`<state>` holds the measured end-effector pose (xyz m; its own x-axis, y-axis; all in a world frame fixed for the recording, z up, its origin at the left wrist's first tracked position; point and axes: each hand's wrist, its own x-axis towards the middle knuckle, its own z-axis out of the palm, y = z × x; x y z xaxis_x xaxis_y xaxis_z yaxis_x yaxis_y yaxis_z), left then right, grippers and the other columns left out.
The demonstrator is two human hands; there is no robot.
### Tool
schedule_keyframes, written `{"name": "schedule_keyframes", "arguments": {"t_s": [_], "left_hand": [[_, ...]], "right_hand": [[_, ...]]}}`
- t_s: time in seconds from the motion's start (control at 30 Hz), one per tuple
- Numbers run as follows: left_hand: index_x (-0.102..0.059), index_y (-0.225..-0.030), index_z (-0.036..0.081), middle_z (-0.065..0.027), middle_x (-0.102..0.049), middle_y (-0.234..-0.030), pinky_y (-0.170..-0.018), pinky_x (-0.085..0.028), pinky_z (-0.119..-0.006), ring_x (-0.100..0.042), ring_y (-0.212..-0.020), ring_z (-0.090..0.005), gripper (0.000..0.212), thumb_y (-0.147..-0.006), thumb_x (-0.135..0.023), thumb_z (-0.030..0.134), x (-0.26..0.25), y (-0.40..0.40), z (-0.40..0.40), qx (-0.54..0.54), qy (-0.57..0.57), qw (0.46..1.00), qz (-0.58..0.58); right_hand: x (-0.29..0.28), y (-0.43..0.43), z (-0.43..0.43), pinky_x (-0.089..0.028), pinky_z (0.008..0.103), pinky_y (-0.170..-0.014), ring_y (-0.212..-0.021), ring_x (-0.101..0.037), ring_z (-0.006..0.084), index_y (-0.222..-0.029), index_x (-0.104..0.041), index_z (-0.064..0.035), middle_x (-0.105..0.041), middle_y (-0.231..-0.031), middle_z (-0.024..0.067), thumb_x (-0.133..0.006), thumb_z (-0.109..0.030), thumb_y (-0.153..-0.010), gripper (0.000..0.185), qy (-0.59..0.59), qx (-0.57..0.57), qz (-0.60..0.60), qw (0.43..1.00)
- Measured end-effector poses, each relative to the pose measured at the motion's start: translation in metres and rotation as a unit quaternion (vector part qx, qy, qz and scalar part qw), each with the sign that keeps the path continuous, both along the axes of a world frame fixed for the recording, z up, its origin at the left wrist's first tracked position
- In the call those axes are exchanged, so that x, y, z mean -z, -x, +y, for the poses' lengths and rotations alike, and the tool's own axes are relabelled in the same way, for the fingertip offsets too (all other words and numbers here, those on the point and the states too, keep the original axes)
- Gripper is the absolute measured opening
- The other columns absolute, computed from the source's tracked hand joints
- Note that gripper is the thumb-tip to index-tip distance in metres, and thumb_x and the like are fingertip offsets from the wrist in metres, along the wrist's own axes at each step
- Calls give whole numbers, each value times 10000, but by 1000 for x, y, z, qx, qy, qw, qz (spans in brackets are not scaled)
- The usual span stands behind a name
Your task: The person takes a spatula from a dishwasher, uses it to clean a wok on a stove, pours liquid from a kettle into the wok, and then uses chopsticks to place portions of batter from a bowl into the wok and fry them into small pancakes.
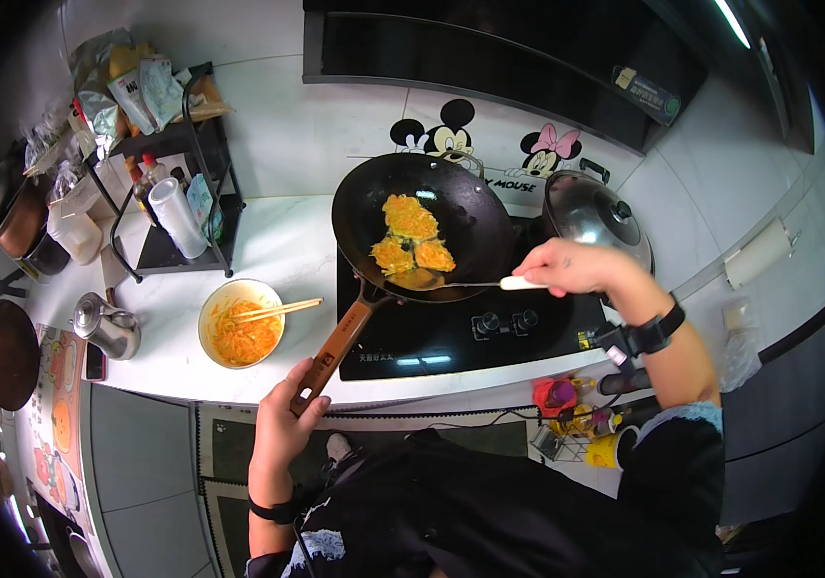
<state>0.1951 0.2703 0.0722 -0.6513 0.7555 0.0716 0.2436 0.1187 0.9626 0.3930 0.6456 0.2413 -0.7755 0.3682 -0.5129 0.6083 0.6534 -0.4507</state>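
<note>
My left hand (289, 412) grips the end of the wooden handle of a black wok (470, 217), which sits over the gas hob (412, 339). In my right hand (564, 267) is the white handle of a metal spatula (510, 283); its blade lies inside the wok at the near side, against the lower edge of the food. Three joined shredded-vegetable pancakes (412, 217) lie in the wok, orange and yellow. Left of the hob, a white bowl (204, 325) holds orange shredded batter (242, 343), with a pair of wooden chopsticks (289, 308) resting in it.
A lidded metal pot (593, 209) stands behind my right hand. A metal kettle (105, 329) and a phone (94, 363) are at the counter's left. Behind the bowl stands a black rack (221, 166) with bottles and packets. A range hood (485, 58) overhangs the back; bottles stand on the floor at right.
</note>
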Motion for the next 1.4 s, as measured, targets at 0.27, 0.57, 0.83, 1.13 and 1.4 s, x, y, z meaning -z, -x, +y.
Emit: {"name": "schedule_keyframes", "arguments": {"t_s": [0.27,0.57,0.83,1.13,1.4], "left_hand": [[-513,-1299,0,-165,-673,-1044,-695,-538,-268,-681,-792,-159,564,-784,-738,53,-10,-1,2,13,13,1000,14],[-515,-1297,2,-174,-679,-1036,-731,-533,-277,-681,-812,-166,559,-785,-733,54,-12,-1,5,3,11,1000,23],[-518,-1296,8,-179,-678,-1041,-727,-533,-279,-679,-817,-169,557,-784,-732,59,-6,-2,4,2,8,1000,11],[-464,-1322,-48,-156,-622,-1185,-884,-492,-285,-607,-1069,-178,571,-804,-698,-6,-13,1,2,21,38,999,-12],[-517,-1289,-7,-167,-674,-1060,-777,-528,-288,-668,-906,-183,557,-778,-732,40,-4,-1,6,-2,-13,1000,-1]], "right_hand": [[75,-7,-38,-472,290,-563,-569,-588,140,-1143,-645,-40,-641,-698,74,-553,-195,-937,274,-36,84,148,985],[93,18,-40,-507,337,-765,-862,-662,300,-1133,-650,-44,-686,-985,160,-572,-207,-919,280,-109,110,172,973],[87,-9,-58,-515,364,-693,-807,-666,293,-1166,-641,-96,-698,-943,117,-586,-206,-915,280,-188,146,228,944],[72,-10,-87,-479,373,-543,-633,-605,254,-1155,-637,-206,-549,-765,54,-625,-178,-820,337,-514,-4,194,836],[75,-26,-45,-431,252,-570,-606,-505,96,-1246,-581,-60,-573,-730,22,-554,-189,-956,319,39,204,244,947]]}}
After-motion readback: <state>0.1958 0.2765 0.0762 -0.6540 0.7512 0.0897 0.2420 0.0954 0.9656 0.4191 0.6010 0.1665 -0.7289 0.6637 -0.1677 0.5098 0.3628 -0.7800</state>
